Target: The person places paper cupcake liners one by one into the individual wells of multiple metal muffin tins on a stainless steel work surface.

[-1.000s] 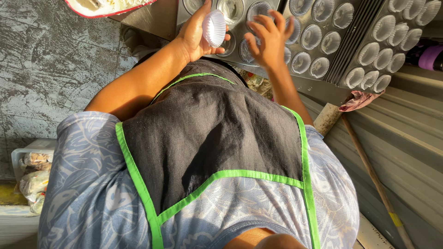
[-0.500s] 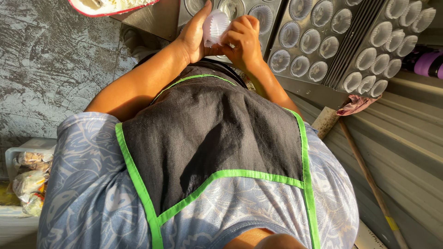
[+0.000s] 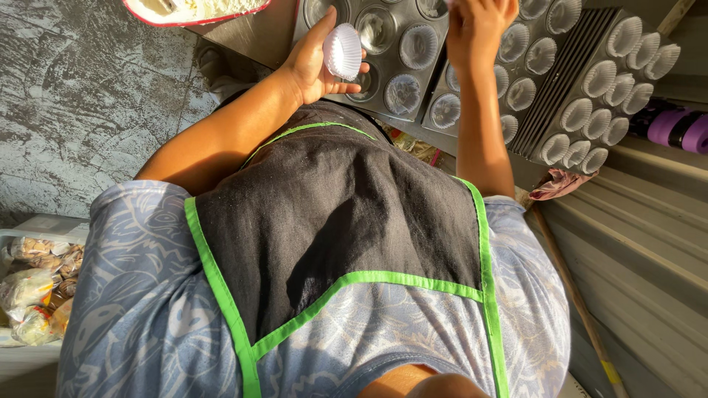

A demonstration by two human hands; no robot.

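Left hand point(image 3: 313, 63) cups stack of white pleated paper baking cups point(image 3: 342, 51), fingers curled round it, just above near edge of dark metal muffin tray point(image 3: 383, 99). Right hand point(image 3: 479, 26) raised over second tray, fingers bunched, top cut off by frame edge; cannot tell whether it grips anything. Several tray wells already lined. Red-rimmed bowl of flour point(image 3: 192, 9) sits left of trays.

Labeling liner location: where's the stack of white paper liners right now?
Head view, upper middle: the stack of white paper liners sits in the left hand, over the near edge of the muffin tray.
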